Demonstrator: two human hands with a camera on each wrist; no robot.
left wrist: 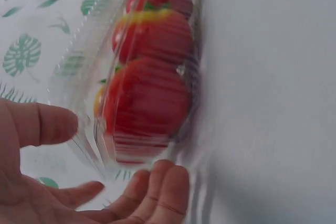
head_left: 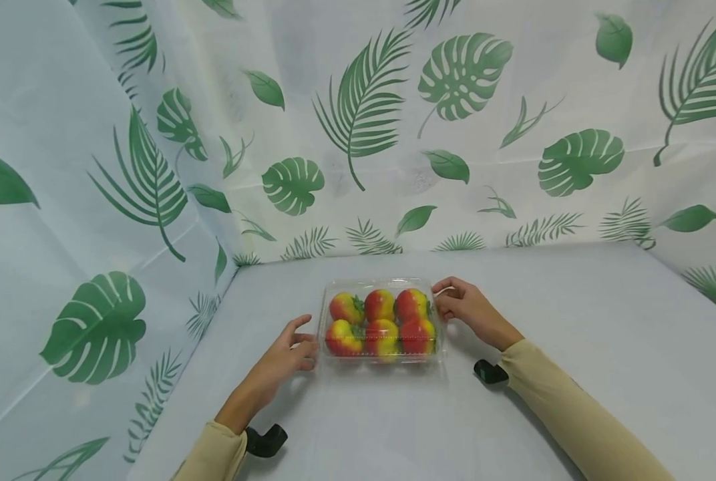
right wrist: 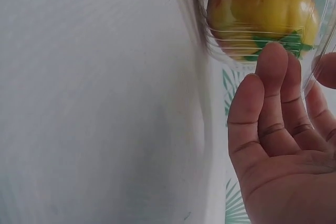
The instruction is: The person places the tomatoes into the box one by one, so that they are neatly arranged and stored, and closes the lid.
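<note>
A clear plastic clamshell box (head_left: 382, 359) with several red-and-yellow fruits (head_left: 379, 305) with green leaves at their tops sits on the white table, its lid down over them. My left hand (head_left: 282, 357) is beside the box's left end, thumb and fingers spread apart; in the left wrist view the thumb (left wrist: 50, 124) and fingertips (left wrist: 173, 182) come right up to the plastic. At the opposite end, my right hand (head_left: 469, 310) has its fingertips at the box's right edge. The right wrist view shows those fingers (right wrist: 273, 77) fairly straight along the box's end wall.
A white sheet printed with green leaves (head_left: 364, 100) hangs behind the table (head_left: 382, 427) and along its sides. Dark wrist-worn devices (head_left: 266, 441) show below both beige sleeves (head_left: 574, 407).
</note>
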